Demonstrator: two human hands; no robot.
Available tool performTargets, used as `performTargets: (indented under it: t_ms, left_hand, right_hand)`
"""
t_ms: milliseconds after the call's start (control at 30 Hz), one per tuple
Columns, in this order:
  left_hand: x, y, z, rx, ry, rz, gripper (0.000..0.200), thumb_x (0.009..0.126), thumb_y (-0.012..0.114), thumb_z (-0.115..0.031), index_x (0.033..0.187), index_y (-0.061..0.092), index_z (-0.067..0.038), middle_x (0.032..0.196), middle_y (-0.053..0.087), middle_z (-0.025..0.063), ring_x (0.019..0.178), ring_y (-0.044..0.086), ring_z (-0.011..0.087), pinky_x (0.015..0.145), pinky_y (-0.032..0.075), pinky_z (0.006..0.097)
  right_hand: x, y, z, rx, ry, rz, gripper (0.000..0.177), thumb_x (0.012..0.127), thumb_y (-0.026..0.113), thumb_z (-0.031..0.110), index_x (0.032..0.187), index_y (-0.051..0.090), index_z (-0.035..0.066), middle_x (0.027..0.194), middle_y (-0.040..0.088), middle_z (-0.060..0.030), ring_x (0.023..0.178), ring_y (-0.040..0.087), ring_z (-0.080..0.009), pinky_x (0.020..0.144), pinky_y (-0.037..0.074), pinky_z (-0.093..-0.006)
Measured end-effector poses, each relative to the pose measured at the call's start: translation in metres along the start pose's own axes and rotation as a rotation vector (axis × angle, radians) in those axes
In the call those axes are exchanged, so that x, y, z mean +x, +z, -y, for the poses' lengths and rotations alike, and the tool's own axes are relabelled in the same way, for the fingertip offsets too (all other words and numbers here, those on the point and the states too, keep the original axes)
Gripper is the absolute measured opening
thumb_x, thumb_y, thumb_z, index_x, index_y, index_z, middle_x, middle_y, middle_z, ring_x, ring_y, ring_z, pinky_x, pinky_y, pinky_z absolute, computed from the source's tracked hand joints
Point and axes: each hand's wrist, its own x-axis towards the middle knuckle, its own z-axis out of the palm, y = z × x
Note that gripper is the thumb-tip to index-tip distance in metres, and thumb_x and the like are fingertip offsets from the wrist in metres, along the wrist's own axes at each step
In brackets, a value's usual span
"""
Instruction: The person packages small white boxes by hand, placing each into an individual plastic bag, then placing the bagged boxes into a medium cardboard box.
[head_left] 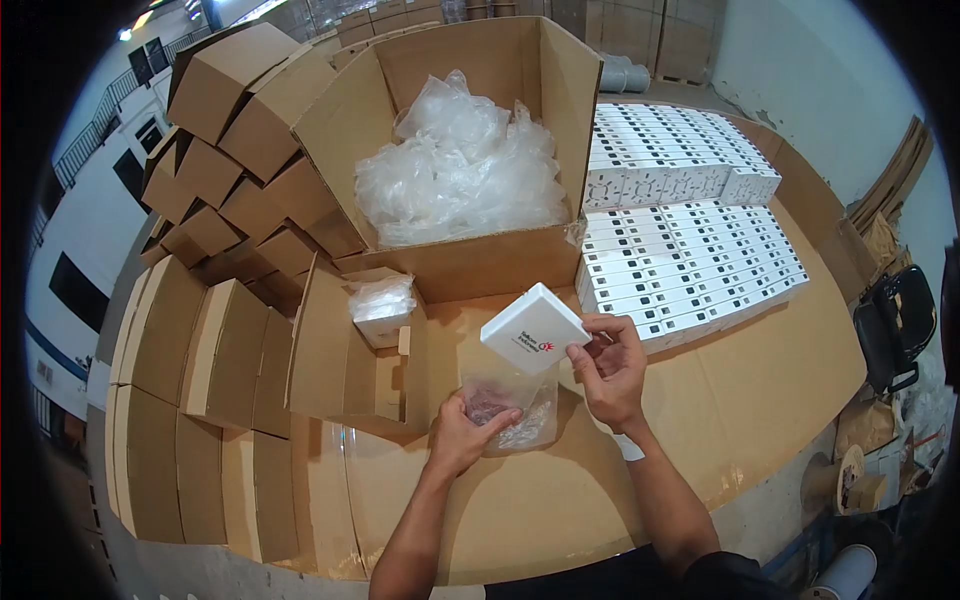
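Observation:
Between thumb and fingers, my right hand (612,368) grips a flat white box (532,328) by its right corner; the box is tilted and shows small dark print and a red mark. Just below it, my left hand (468,432) pinches a clear plastic bag (528,412), its thumb lying over the film. The lower corner of the white box overlaps the mouth of the bag in this view. To the left stands an open cardboard carton (318,368) with several bagged white boxes (382,312) at its back end.
Behind my hands a large open carton (460,268) holds a heap of clear plastic bags (462,170). Rows of stacked white boxes (690,262) stand at the right on the cardboard-covered table (740,410). Empty brown cartons (225,350) are piled along the left.

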Motion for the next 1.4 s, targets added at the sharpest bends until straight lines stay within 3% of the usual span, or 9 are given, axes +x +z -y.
performTargets:
  t_ms: [233,300,500,700,933,1100,1400]
  left_hand:
    - [0.001,-0.001,0.002,-0.026,-0.010,0.005,0.039,0.081,0.087,-0.016,0.110,0.069,0.001,0.101,0.076,0.0096,0.092,0.071,0.0155,0.084,0.056,0.0318]
    - [0.000,0.000,-0.002,-0.027,-0.026,0.018,0.036,0.081,0.087,-0.014,0.109,0.069,0.001,0.100,0.076,0.0092,0.091,0.071,0.0147,0.084,0.056,0.0315]
    - [-0.001,0.000,-0.001,-0.049,-0.012,0.018,0.034,0.082,0.086,-0.014,0.108,0.070,0.001,0.099,0.076,0.0084,0.089,0.071,0.0144,0.083,0.056,0.0312]
    - [0.000,-0.002,0.000,0.067,-0.051,0.017,0.036,0.083,0.085,-0.016,0.111,0.070,0.001,0.100,0.076,0.0087,0.090,0.071,0.0146,0.084,0.056,0.0312]
    - [0.001,-0.001,0.002,-0.044,0.020,0.018,0.039,0.083,0.085,-0.016,0.114,0.068,0.000,0.101,0.076,0.0088,0.091,0.070,0.0141,0.084,0.056,0.0312]
    - [0.000,0.001,-0.002,-0.059,-0.003,0.044,0.044,0.084,0.084,-0.012,0.120,0.063,0.000,0.106,0.074,0.0093,0.095,0.070,0.0147,0.086,0.056,0.0317]
    - [0.002,0.000,0.001,-0.140,0.010,0.036,0.040,0.086,0.081,-0.009,0.121,0.064,0.000,0.110,0.073,0.0089,0.098,0.069,0.0153,0.089,0.055,0.0312]
  right_hand:
    - [0.001,-0.001,-0.005,-0.033,-0.022,0.090,0.027,0.090,0.068,-0.009,0.111,0.052,-0.002,0.118,0.059,-0.0138,0.107,0.063,-0.0177,0.096,0.052,-0.0308]
    - [0.000,0.000,-0.003,0.052,0.103,0.100,0.025,0.089,0.069,-0.009,0.109,0.054,-0.002,0.114,0.061,-0.0134,0.108,0.063,-0.0177,0.097,0.051,-0.0311]
    - [0.006,-0.011,-0.003,0.018,0.129,0.091,0.024,0.090,0.067,-0.009,0.108,0.053,-0.001,0.115,0.062,-0.0140,0.109,0.062,-0.0178,0.097,0.050,-0.0321]
    - [0.003,-0.006,0.002,0.082,0.128,0.119,0.025,0.092,0.064,-0.009,0.111,0.052,0.001,0.117,0.062,-0.0136,0.109,0.062,-0.0177,0.096,0.050,-0.0322]
    - [0.000,-0.003,-0.011,0.042,0.082,0.141,0.025,0.092,0.064,-0.008,0.113,0.052,0.000,0.119,0.061,-0.0137,0.108,0.062,-0.0172,0.095,0.050,-0.0316]
    - [-0.002,0.002,-0.010,-0.115,0.150,0.155,0.023,0.095,0.062,-0.007,0.115,0.052,0.000,0.109,0.063,-0.0091,0.103,0.062,-0.0152,0.093,0.050,-0.0302]
    - [-0.001,0.003,-0.015,-0.078,0.193,0.104,0.022,0.096,0.062,-0.004,0.117,0.054,-0.001,0.105,0.062,-0.0075,0.100,0.062,-0.0131,0.091,0.050,-0.0281]
